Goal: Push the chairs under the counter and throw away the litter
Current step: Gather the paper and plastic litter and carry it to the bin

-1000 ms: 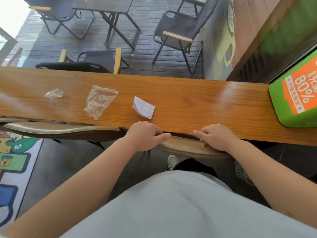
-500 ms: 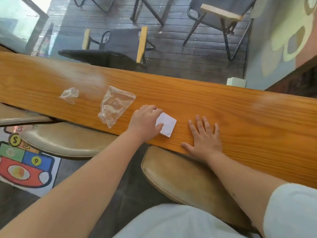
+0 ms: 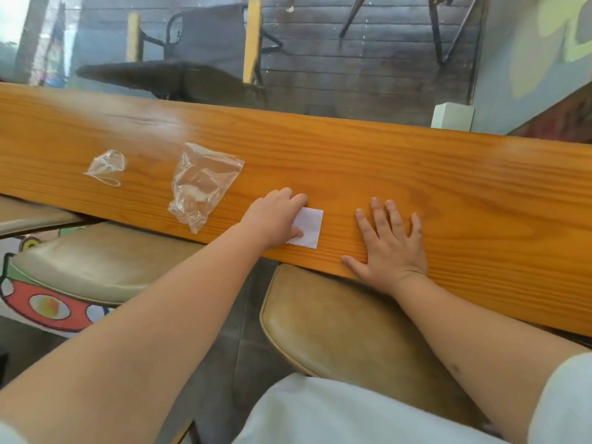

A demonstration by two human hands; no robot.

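Wooden counter [image 3: 416,174] up close: my left hand [image 3: 275,216] has fingers curled on the white paper scrap [image 3: 309,227] near its front edge, right hand [image 3: 389,248] flat, spread, empty. Plastic wrappers [image 3: 201,184] lie left, chairs [image 3: 336,325] half under.

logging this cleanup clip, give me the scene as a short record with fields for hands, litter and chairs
left hand: on the paper, fingers curled over its left edge; lifted or not, cannot tell
right hand: flat on the counter, fingers spread, holding nothing
litter: paper near the front edge; bag left of it; wrapper farther left
chairs: near chair and left chair, seats sticking out from under the counter
litter binned: none yet
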